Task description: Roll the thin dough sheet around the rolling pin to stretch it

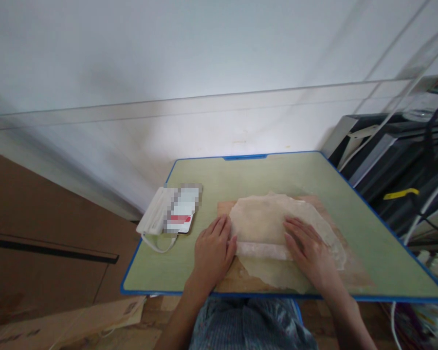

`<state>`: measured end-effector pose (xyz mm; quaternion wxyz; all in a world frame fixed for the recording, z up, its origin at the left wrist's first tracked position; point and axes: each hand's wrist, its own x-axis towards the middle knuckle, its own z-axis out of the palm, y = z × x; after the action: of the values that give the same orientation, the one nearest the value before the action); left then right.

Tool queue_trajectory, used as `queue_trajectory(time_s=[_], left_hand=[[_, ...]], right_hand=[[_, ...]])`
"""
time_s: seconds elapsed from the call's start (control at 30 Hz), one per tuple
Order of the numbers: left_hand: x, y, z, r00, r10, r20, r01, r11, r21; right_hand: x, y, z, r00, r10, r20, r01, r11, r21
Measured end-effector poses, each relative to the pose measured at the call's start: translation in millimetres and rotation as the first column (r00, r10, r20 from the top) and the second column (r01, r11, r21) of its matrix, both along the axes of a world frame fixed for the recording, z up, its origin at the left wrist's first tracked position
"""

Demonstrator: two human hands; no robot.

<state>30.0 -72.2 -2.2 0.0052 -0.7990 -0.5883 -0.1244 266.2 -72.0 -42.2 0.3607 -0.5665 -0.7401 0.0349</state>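
A broad, thin sheet of pale dough (261,214) lies over a wooden board (246,276), with ragged edges spreading past its far rim. Across the dough, nearer my body, runs a pale, flour-dusted rolling pin (263,251). My left hand (212,247) is closed over the pin's left end, with the thumb beside the dough's edge. My right hand (309,249) covers the right part of the pin, its fingers bent forward over the sheet. Both palms hide the pin's ends. A flap of dough hangs toward the table's near edge.
The green folding table (204,272) has a blue rim and stands against a white wall (219,131). At its left lie a phone (184,209) and a white face mask (153,214). Dark flat panels (397,155) and cables crowd the right side. A brown cabinet (40,233) stands left.
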Motion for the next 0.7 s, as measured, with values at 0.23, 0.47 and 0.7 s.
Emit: queue_trajectory(time_s=[0.23, 0.47, 0.7], left_hand=[[-0.3, 1.3, 2.4, 1.000, -0.007, 0.017, 0.007, 1.000, -0.004], [-0.9, 2.6, 1.3, 1.000, -0.018, 0.024, 0.017, 1.000, 0.007], [-0.6, 3.0, 1.6, 1.000, -0.004, 0.028, 0.004, 1.000, -0.005]], right_hand=[[-1.3, -1.3, 2.4, 0.999, -0.005, -0.052, 0.004, 1.000, -0.013], [-1.2, -2.7, 5.9, 0.997, -0.014, -0.077, 0.011, 0.999, -0.046], [-0.5, -2.0, 5.5, 0.997, -0.021, -0.072, 0.016, 0.998, -0.063]])
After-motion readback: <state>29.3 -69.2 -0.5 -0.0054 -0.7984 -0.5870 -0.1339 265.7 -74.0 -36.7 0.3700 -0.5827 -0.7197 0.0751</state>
